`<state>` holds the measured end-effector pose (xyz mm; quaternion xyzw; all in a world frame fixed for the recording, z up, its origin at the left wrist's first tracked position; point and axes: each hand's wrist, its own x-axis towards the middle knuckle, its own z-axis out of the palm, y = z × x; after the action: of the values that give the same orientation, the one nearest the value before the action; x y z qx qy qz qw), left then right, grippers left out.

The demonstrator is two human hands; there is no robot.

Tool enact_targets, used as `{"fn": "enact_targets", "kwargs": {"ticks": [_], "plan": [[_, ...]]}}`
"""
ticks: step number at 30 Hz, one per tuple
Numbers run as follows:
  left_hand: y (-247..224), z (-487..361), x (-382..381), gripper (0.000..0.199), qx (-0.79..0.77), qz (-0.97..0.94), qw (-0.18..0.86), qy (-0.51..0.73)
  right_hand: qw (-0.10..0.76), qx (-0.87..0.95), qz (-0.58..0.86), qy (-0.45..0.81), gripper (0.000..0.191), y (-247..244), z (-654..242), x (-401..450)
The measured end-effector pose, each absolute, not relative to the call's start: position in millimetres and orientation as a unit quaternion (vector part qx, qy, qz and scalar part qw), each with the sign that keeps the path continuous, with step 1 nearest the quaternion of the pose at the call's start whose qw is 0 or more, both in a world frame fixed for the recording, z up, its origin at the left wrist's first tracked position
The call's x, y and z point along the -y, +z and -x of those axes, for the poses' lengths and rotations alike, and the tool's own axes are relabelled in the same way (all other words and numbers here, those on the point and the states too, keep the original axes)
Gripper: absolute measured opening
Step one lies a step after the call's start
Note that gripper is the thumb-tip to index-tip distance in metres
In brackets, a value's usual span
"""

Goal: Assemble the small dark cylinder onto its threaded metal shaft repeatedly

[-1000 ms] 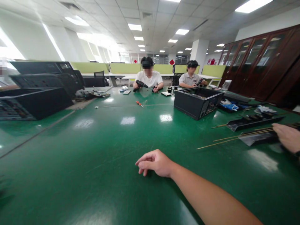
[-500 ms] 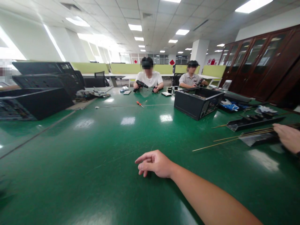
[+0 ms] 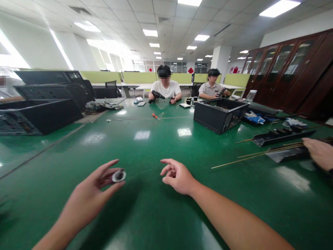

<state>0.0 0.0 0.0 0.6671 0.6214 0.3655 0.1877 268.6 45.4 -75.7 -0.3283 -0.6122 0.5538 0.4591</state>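
My left hand (image 3: pixel 95 192) is over the green table (image 3: pixel 145 149) at the lower left. Between its thumb and fingers it holds a small round object (image 3: pixel 119 176) with a pale rim and a dark middle. My right hand (image 3: pixel 179 177) is just right of centre, above the tabletop, its fingers loosely curved and apart, with nothing in them. A gap of bare green surface lies between the two hands.
An orange screwdriver (image 3: pixel 156 117) lies beyond my hands. An open black computer case (image 3: pixel 220 114) stands at the right, with more cases (image 3: pixel 39 116) at the left. Another person's hand (image 3: pixel 318 152) rests by thin brass rods (image 3: pixel 241 160). Two people sit across.
My left hand has come into view from the lower left with the round object. My right hand has shifted slightly right and up, its fingers more curled.
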Motion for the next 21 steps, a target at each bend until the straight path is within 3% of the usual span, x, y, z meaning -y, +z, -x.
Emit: {"fn": "enact_targets", "kwargs": {"ticks": [3,7,13,21], "plan": [[-13.2,-49.3,-26.9,0.063,-0.526,-0.716,0.276,0.366,0.471,0.628,0.356,0.507,0.067,-80.2,-271.2,-49.1],[-37.4,-82.0,-44.1,0.035,-0.477,-0.764,0.236,0.364,0.481,0.633,0.379,0.474,0.062,-84.2,-272.4,-52.1],[-50.2,-69.8,-38.0,0.023,-0.414,-0.815,0.191,0.357,0.466,0.648,0.408,0.443,0.051,-81.4,-273.4,-49.3],[-53.8,-73.8,-36.9,0.027,-0.420,-0.805,0.202,0.368,0.428,0.725,0.424,0.334,0.031,-70.5,-274.8,-38.3]]}}
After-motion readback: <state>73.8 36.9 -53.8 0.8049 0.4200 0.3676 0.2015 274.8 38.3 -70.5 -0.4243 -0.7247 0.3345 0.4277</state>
